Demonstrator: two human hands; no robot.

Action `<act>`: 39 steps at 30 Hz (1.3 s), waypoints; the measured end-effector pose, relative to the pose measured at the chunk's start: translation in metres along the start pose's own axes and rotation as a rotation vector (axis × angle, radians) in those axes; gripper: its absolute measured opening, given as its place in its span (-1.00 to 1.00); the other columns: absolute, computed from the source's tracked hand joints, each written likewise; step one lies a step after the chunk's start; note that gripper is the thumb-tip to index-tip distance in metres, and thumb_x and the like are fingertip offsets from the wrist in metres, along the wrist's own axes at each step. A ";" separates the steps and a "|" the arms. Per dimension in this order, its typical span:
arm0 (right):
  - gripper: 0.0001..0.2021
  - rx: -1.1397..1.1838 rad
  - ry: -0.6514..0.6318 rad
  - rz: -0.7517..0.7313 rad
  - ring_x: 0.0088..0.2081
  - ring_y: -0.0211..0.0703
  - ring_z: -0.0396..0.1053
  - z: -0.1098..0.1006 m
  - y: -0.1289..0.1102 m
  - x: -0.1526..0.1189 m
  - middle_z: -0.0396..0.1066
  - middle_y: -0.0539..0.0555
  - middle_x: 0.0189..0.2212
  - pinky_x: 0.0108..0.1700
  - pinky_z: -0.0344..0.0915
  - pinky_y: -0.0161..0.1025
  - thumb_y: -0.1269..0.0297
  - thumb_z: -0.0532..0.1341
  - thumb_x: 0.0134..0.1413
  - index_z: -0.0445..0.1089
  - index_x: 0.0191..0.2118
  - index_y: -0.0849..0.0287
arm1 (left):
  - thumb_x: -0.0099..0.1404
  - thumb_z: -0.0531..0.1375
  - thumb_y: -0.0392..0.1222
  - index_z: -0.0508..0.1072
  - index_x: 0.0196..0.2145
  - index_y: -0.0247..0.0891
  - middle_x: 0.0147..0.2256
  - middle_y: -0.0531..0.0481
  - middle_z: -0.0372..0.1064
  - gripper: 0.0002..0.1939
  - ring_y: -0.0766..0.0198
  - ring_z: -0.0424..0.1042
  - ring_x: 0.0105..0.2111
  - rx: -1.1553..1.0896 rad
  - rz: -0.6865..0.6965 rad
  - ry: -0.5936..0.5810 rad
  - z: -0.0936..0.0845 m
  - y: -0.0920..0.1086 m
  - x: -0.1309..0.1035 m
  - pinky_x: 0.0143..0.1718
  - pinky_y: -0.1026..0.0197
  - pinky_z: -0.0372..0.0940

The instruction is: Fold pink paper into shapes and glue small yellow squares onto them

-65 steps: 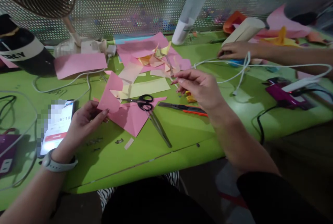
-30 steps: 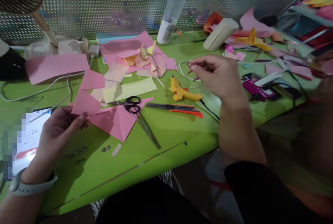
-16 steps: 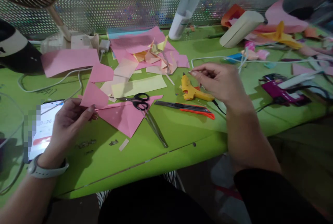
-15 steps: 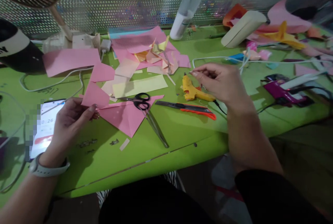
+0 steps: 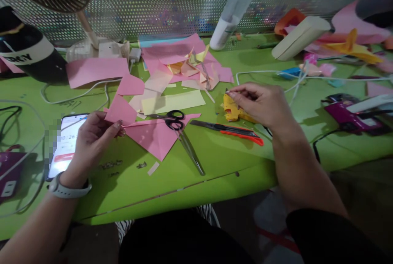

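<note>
A left hand (image 5: 98, 139) pinches folded pink paper (image 5: 122, 110) between thumb and fingers at a green table (image 5: 184, 192), while the right hand (image 5: 256, 102), its thumb and fingertips drawn close together, hovers over a yellow glue gun (image 5: 231, 108) — whether it grips anything cannot be told. Between the hands lie black-handled scissors (image 5: 174, 121), tweezers (image 5: 193, 154) and an orange cutter (image 5: 230, 129). Beyond sit paper scraps (image 5: 186, 67) and a clear bottle (image 5: 236, 10) — a phone (image 5: 69, 143) lies beside the left wrist.
</note>
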State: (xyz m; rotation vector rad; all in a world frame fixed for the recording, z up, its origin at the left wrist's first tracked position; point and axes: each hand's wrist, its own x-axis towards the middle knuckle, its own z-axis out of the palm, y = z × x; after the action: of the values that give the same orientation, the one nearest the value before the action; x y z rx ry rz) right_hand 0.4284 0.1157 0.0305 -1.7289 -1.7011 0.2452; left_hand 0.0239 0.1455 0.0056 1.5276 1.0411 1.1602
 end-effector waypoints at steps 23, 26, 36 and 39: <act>-0.80 0.033 -0.029 -0.017 -0.50 -0.14 0.36 -0.002 -0.004 -0.005 0.51 0.05 -0.46 -0.44 0.29 -0.19 0.11 0.24 0.16 0.57 -0.22 0.05 | 0.23 0.34 -0.31 0.45 -0.26 -0.23 -0.44 0.09 0.54 -0.85 0.43 0.49 -0.49 -0.007 0.028 0.061 0.001 -0.001 0.000 -0.42 0.41 0.41; -0.80 0.028 -0.038 -0.014 -0.49 -0.10 0.38 -0.003 -0.003 -0.004 0.53 0.06 -0.43 -0.43 0.30 -0.15 0.08 0.24 0.16 0.56 -0.23 0.01 | 0.23 0.34 -0.32 0.45 -0.26 -0.23 -0.44 0.09 0.53 -0.85 0.43 0.48 -0.49 -0.013 0.020 0.049 0.001 -0.001 0.000 -0.42 0.41 0.41; -0.57 -0.103 -0.651 -0.162 -0.56 -0.21 0.32 0.035 -0.066 -0.040 0.41 0.02 -0.59 -0.48 0.13 -0.25 -0.16 0.23 0.09 0.36 -0.48 0.13 | 0.24 0.34 -0.24 0.44 -0.24 -0.19 -0.44 0.08 0.51 -0.84 0.36 0.49 -0.46 0.012 -0.018 -0.012 0.001 -0.002 -0.002 -0.40 0.33 0.40; -0.68 -0.294 -0.711 -0.206 -0.53 -0.17 0.33 0.051 -0.081 -0.055 0.43 0.04 -0.55 -0.47 0.07 -0.25 0.00 0.27 0.06 0.30 -0.50 0.13 | 0.24 0.35 -0.26 0.43 -0.24 -0.22 -0.43 0.07 0.50 -0.83 0.39 0.47 -0.47 -0.027 -0.013 -0.033 0.001 -0.002 -0.003 -0.41 0.36 0.37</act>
State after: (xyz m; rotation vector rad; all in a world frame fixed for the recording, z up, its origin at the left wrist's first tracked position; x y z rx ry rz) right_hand 0.3266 0.0739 0.0222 -1.7675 -2.5165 0.5926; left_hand 0.0241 0.1431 0.0033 1.5113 1.0079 1.1318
